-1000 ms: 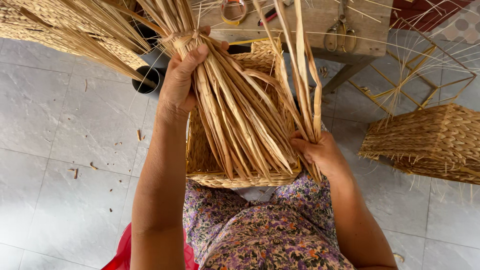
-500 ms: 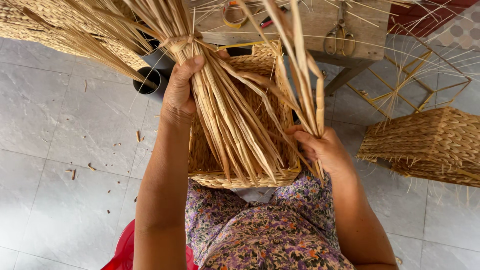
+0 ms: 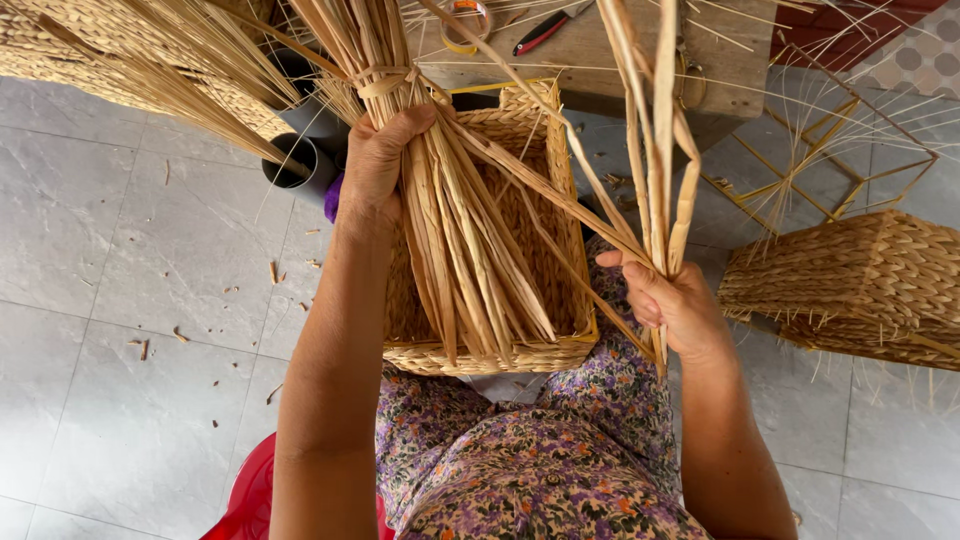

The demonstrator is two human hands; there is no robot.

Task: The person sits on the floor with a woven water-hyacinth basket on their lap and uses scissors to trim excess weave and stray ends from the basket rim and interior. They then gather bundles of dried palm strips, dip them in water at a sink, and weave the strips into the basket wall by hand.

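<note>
A tied bundle of dried straw [image 3: 455,220] is gripped near its binding by the left hand [image 3: 380,165], fingers wrapped tightly around it, above a square woven basket [image 3: 560,190] resting on the lap. A few separate strands [image 3: 655,130] are pinched in the right hand [image 3: 670,300], fingers curled shut around them. Compared with a second ago, the strands are drawn further to the right, well apart from the bundle, and more of the basket's inside is uncovered. Another woven basket [image 3: 860,275] is seen on the tiled floor [image 3: 130,260] at right.
</note>
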